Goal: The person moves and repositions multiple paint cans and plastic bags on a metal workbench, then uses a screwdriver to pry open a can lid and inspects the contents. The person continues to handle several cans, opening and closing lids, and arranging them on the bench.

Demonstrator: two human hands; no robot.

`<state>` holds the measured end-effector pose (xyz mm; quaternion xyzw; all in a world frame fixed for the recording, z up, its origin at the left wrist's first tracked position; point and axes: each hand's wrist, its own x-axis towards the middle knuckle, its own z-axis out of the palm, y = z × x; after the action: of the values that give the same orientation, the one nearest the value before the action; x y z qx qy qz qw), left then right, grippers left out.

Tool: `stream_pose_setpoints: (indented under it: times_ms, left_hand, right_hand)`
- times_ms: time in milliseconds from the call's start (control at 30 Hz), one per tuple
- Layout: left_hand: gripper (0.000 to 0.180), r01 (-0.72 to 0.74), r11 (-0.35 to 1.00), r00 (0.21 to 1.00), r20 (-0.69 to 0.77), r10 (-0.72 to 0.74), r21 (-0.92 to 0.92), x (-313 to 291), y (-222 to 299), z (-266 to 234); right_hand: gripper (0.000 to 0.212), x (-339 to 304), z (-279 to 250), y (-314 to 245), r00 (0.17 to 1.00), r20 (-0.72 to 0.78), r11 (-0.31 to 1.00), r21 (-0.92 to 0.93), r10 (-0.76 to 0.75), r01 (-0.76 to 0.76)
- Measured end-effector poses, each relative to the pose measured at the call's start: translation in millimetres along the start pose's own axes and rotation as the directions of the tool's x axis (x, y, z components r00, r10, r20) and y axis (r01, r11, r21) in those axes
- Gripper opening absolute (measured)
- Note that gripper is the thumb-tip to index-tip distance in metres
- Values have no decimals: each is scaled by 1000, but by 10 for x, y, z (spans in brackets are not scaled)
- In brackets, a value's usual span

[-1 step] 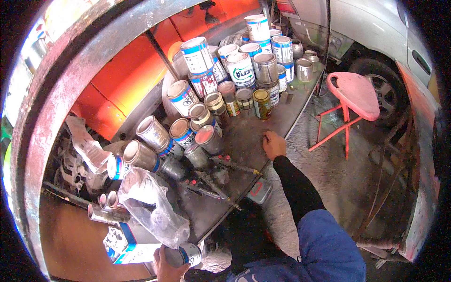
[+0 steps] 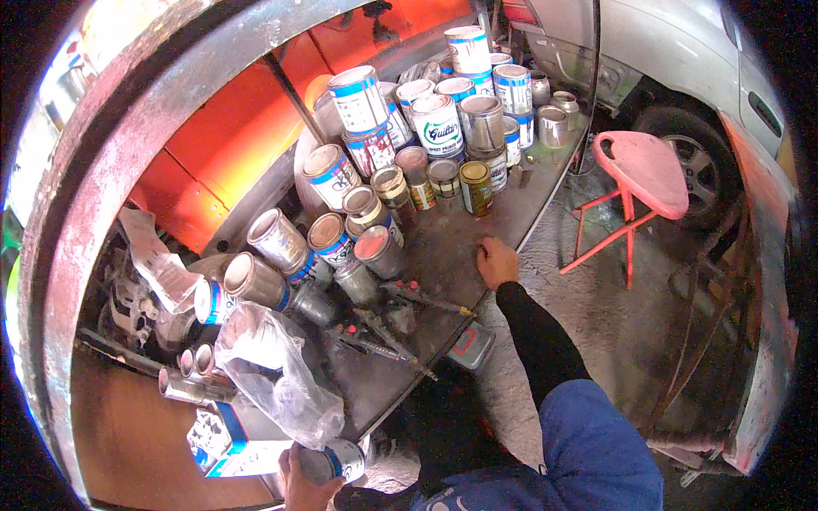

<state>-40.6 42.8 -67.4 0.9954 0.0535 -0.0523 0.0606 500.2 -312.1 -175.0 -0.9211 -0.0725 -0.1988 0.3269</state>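
Note:
At the near edge of the table my left hand (image 2: 304,482) is wrapped round a paint can (image 2: 348,460) with a white and blue label, its grey end tilted toward the hand. A crumpled clear plastic bag (image 2: 285,387) lies just above that can. Farther right, my right hand (image 2: 497,264) rests at the edge of the dark table (image 2: 443,247), fingers curled in and nothing visible in them. Closest beyond it stands a small gold-coloured can (image 2: 476,189). A can with a reddish top (image 2: 380,252) is to its left.
Stacked paint cans (image 2: 358,98) crowd the far side of the table. Thin tools with red ends (image 2: 383,345) lie near its front edge. A white and blue box (image 2: 243,447) is at lower left. A pink folding stool (image 2: 641,175) stands at right, before a silver car (image 2: 682,60).

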Motion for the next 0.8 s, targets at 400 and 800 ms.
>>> stream_pose_setpoints:
  times_ms: [400,800]
  left_hand:
    - [117,335,891,914,-124,-386,-306,201,852,-594]
    - [114,363,870,890,-154,-430,-334,206,905,-603]
  right_hand:
    - [24,33,86,107,998,-31,998,41,-48,49]
    - [56,334,-369,-179,900,428,989,82,75,-122]
